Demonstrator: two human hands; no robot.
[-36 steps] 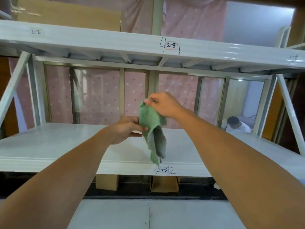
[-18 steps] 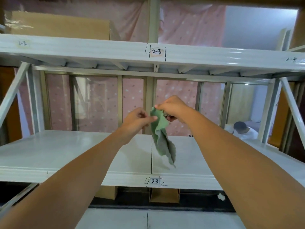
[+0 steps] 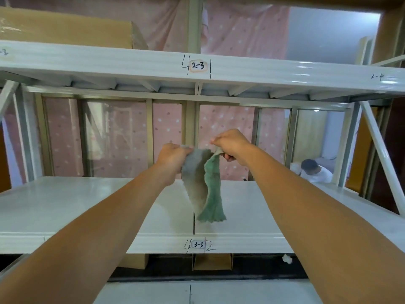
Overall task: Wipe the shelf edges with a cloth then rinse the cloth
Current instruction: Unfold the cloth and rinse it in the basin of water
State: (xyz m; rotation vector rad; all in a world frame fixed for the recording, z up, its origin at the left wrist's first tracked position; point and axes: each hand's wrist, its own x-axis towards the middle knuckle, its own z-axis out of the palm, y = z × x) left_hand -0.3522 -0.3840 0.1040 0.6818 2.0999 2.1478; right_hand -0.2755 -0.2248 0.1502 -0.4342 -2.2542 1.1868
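A green and grey cloth [image 3: 203,185] hangs in the air between the two white shelves. My left hand [image 3: 173,156] pinches its top left corner and my right hand [image 3: 230,145] pinches its top right corner, so the top edge is stretched between them. The cloth's lower end dangles above the middle shelf board [image 3: 65,207]. The front edge of that shelf [image 3: 241,244] carries a label "3-3". The upper shelf edge [image 3: 109,60], labelled "2-3", runs across the view above both hands.
A cardboard box [image 3: 65,29] sits on the upper shelf at the left. Small boxes [image 3: 211,262] stand under the middle shelf. White diagonal braces [image 3: 381,150] flank the rack. A person in white [image 3: 315,172] sits behind the rack at the right. A lower shelf [image 3: 197,292] lies below.
Both hands have risen and moved apart, spreading the cloth's top edge. The cloth has turned so its grey side shows on the left. The view has tilted up slightly.
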